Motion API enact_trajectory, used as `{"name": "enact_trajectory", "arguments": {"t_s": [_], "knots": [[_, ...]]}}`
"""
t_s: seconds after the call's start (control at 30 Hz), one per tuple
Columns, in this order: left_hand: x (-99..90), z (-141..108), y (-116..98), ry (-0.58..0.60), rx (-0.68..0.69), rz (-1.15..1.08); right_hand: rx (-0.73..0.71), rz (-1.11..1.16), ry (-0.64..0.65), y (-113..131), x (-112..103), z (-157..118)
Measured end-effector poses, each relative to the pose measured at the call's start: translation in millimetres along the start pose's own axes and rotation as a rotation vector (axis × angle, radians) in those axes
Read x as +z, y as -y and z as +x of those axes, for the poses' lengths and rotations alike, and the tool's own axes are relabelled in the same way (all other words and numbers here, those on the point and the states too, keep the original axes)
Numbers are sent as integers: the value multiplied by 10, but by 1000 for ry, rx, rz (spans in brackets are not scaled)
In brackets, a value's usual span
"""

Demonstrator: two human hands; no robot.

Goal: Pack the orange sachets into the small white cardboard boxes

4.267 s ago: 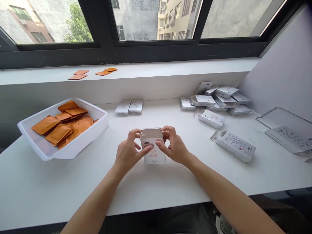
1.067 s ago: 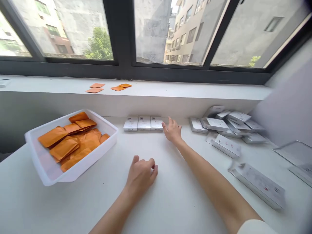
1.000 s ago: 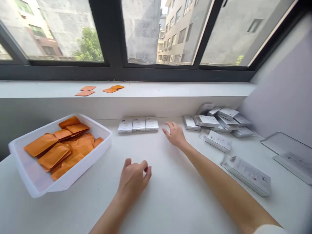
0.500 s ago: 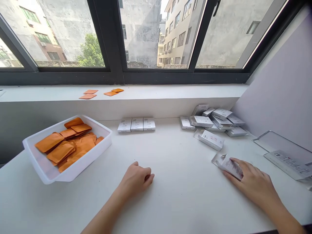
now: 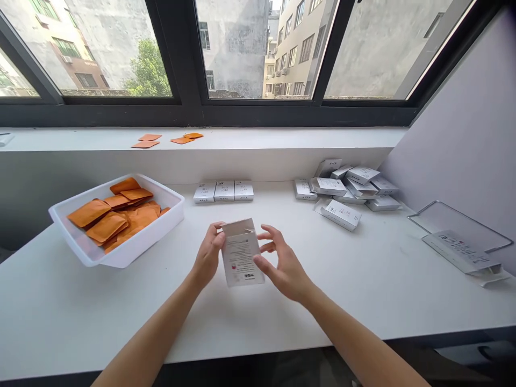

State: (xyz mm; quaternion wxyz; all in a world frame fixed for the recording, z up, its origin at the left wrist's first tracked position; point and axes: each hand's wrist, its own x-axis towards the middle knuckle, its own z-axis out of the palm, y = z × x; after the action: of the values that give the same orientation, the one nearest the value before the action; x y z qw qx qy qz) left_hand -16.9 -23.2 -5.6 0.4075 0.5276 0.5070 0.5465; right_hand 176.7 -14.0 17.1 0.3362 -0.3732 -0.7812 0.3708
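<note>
Mid-table: white carton [image 5: 241, 257], small print unreadable, red mark, held upright. Left hand [image 5: 207, 257]: fingers curled, gripping its left edge. Right hand [image 5: 282, 263]: fingers spread open, thumb at its right edge.

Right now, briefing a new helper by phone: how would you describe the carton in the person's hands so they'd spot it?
A long white table lies under the dark window frame. Near its front middle, the left hand holds up a small-print white carton, the right hand open beside it. Unlike the row of three boxes behind, it is held up.
</note>
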Motion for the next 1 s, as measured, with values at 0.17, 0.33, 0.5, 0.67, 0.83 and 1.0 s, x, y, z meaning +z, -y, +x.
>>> {"name": "enact_trajectory", "arguments": {"t_s": [0.17,0.33,0.5,0.67,0.83,1.0], "knots": [[-60,72,-12,-10,-34,-5,121,280,78,-107,45,253],[-24,6,-4,63,53,63,298,713,89,-192,132,288],[26,-42,57,185,-58,46,520,988,527,-196,97,207],[-38,3,-44,85,-138,-21,437,861,360,-153,1,222],[-116,22,-159,96,-25,335,208,588,154,-172,-53,216],[-116,-1,-152,79,363,685,-172,-17,-90,-256,76,128]]}}
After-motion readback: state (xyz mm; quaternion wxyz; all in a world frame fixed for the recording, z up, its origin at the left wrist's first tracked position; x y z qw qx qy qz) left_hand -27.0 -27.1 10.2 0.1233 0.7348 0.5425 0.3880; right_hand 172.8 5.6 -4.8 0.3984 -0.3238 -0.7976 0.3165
